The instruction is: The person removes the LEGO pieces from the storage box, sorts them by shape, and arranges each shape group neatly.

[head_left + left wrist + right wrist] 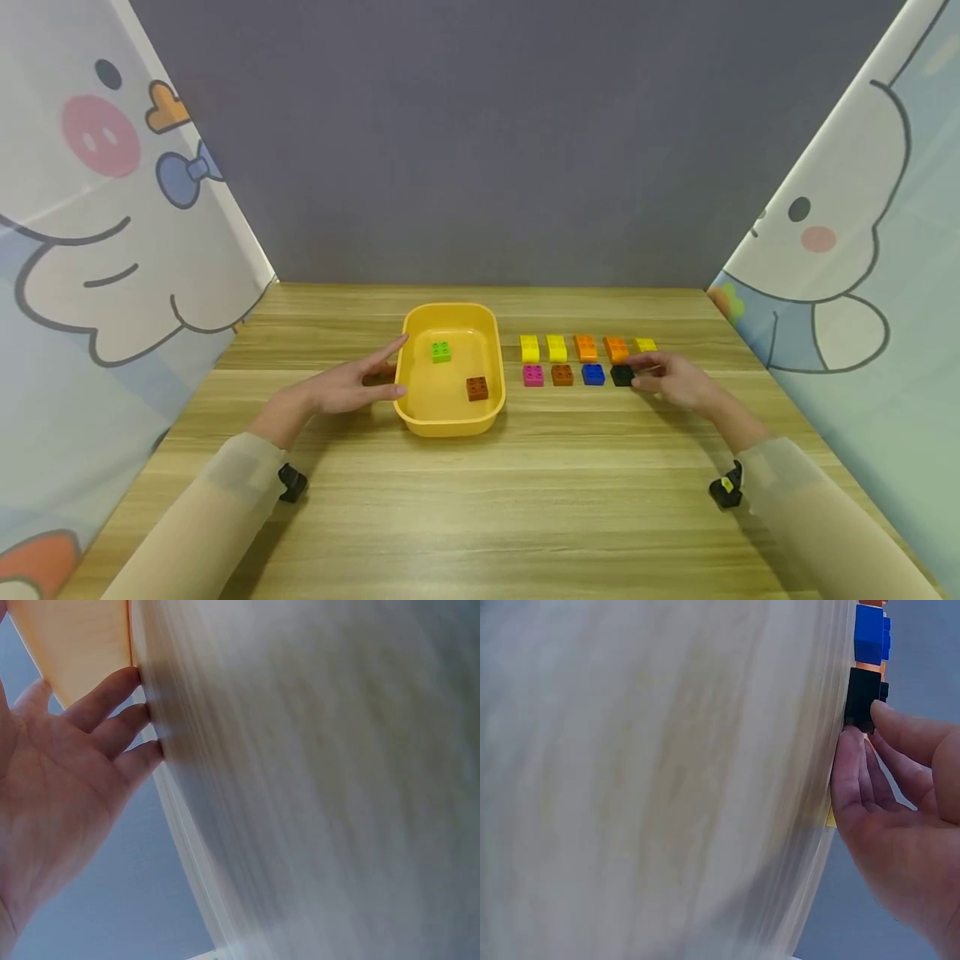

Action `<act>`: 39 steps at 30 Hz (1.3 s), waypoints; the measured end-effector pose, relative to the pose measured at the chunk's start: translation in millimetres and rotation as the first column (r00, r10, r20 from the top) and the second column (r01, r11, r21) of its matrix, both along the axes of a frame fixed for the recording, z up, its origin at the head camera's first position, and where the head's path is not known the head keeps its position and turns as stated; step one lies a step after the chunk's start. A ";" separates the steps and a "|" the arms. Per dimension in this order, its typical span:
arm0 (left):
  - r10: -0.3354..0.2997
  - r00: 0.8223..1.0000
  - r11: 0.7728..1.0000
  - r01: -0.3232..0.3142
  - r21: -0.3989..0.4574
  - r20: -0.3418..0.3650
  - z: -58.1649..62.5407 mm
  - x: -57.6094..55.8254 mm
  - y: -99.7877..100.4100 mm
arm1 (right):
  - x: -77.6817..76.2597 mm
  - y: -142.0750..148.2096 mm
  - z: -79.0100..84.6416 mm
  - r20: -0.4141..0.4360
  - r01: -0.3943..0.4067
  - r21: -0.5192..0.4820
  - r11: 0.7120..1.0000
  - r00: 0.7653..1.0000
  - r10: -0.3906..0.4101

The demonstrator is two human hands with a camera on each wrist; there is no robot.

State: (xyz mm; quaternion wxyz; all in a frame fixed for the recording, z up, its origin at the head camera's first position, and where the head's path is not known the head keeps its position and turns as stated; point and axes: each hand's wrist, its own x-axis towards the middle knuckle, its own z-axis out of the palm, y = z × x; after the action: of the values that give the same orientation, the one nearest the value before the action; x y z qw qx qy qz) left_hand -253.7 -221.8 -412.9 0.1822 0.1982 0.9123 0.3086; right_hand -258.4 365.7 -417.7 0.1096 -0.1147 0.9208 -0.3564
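My left hand (345,387) rests against the left side of a yellow tray (450,428), fingers spread and fairly straight. In the left wrist view, fingertips touch low on the tray wall (82,637). Inside the tray lie a light green building block (441,352) and a brown block (477,388). At the right end of the front row, my right hand (672,382) pinches a black block (622,376) by its right side. The right wrist view shows the thumb (907,731) on the black block (862,697), which sits on the table.
Left of the black block stand a blue block (593,374), a brown block (562,375) and a pink block (533,376). Behind them runs a row of yellow blocks (529,348) and orange blocks (586,348). A grey panel (495,150) borders the wooden table's back.
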 end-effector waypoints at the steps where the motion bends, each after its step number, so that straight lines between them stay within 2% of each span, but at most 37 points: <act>1: 0.001 1.000 1.000 -0.001 -0.002 0.001 -0.1 0.1 -0.1 | 0.6 0.3 0.2 -0.003 0.007 -0.017 1.000 1.000 -0.007; 5: -0.001 1.000 1.000 0.001 -0.001 -0.001 0.1 0.3 0.1 | 2.3 -3.2 6.9 -0.066 0.051 -0.081 0.995 0.996 -0.057; 10: -0.005 1.000 1.000 0.005 -0.002 -0.006 1.6 -0.4 -0.4 | 3.0 -30.4 28.8 -0.179 0.052 -0.086 0.995 0.982 -0.067; 13: -0.006 1.000 1.000 0.006 -0.006 -0.006 1.9 -1.4 -0.5 | -0.3 -57.1 38.3 -0.196 0.002 -0.087 0.996 0.980 -0.019; 17: -0.017 1.000 1.000 0.017 0.007 -0.004 0.2 -2.2 -0.7 | -7.7 -98.6 43.1 -0.197 -0.082 -0.103 0.991 0.979 0.061; 25: -0.017 1.000 1.000 0.017 0.013 -0.007 0.4 -1.9 -1.5 | -28.3 -181.5 41.5 -0.238 -0.244 -0.129 0.961 0.949 0.209; 33: -0.020 1.000 1.000 0.020 0.010 0.005 1.8 -1.9 -1.7 | -49.8 -244.1 33.5 -0.257 -0.336 -0.013 0.942 0.912 0.321; 39: -0.030 1.000 0.999 0.030 0.015 0.002 1.9 -1.6 -1.6 | -63.0 -275.8 33.2 -0.278 -0.372 0.066 0.926 0.884 0.375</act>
State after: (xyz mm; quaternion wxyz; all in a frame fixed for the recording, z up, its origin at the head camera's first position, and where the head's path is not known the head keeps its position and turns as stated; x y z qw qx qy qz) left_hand -255.4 -223.3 -411.0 0.1864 0.2127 0.9067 0.3130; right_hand -321.5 89.9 -384.6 0.0425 -0.3391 0.8894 -0.3034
